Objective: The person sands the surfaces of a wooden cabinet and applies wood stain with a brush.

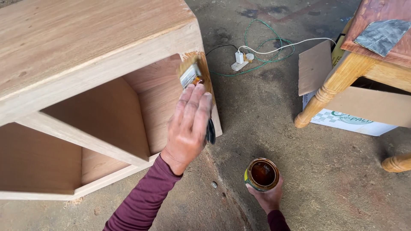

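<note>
Looking down from the head camera, the left hand (188, 126) sits at the centre of the frame, its fingers wrapped over the dark handle of a paintbrush (191, 76) so the bristles press flat against the front edge of a bare wooden cabinet (85, 55) that fills the upper left. A darker, wet amber patch shows on that corner just around the bristles, while the remaining wood is pale and dry. The cabinet lies with its open shelves toward the camera, which puts the front edges within easy reach of the brush. Low and right of centre, the right hand (269, 197) cups an open tin (261, 174) of brown liquid from beneath, fingers closed around its base, holding it level and near the brush hand. On the concrete floor (325, 179) toward the top centre lie a white plug adapter (239, 61) and a loose green cable (267, 57). At the right edge stands a turned table leg (329, 90) in front of a cardboard box (359, 115).
</note>
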